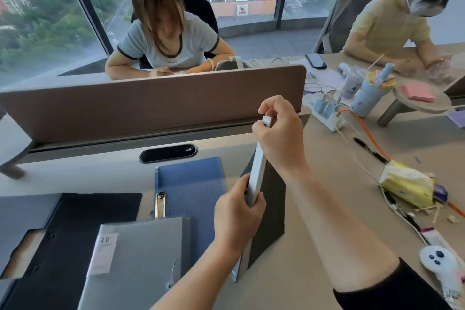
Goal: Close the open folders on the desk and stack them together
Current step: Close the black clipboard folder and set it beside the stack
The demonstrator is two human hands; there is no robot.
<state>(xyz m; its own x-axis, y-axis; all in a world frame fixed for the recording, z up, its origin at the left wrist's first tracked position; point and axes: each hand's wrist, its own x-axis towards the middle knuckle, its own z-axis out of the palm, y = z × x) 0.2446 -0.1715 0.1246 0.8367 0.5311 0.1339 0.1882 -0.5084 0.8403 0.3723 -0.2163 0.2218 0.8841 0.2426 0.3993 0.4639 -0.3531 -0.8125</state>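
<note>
A grey folder (270, 211) stands on its edge in the middle of the desk, held upright by both hands. My right hand (279, 138) grips its top end and my left hand (237, 211) pinches its white spine lower down. An open blue folder (191, 184) with a metal clip lies flat just left of it. A closed silver folder (133, 262) labelled 20 overlaps the blue one's near edge. An open black folder (68, 239) lies flat at the far left.
A brown divider panel (151, 103) runs across the desk behind the folders, with a cable slot (168, 153) below it. To the right lie a power strip (324, 111), a pen (370, 150), cables, a tissue pack (407, 189) and a white toy (437, 259). Two people sit opposite.
</note>
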